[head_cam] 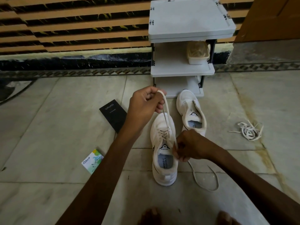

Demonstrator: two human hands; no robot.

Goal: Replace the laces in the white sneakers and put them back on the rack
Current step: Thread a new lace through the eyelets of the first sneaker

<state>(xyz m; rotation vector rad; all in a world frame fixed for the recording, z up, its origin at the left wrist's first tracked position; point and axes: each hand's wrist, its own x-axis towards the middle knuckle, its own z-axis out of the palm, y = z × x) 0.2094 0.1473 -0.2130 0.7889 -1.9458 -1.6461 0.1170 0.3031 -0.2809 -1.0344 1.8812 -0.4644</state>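
Near white sneaker (164, 153) half-laced with cream lace (167, 111).

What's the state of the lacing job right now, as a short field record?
left hand: grips lace, raised
right hand: pinches lace at near sneaker's top eyelets
near sneaker: partly laced, on floor
far sneaker: unlaced, by rack
loose laces: heaped on floor
rack: plastic container on middle shelf
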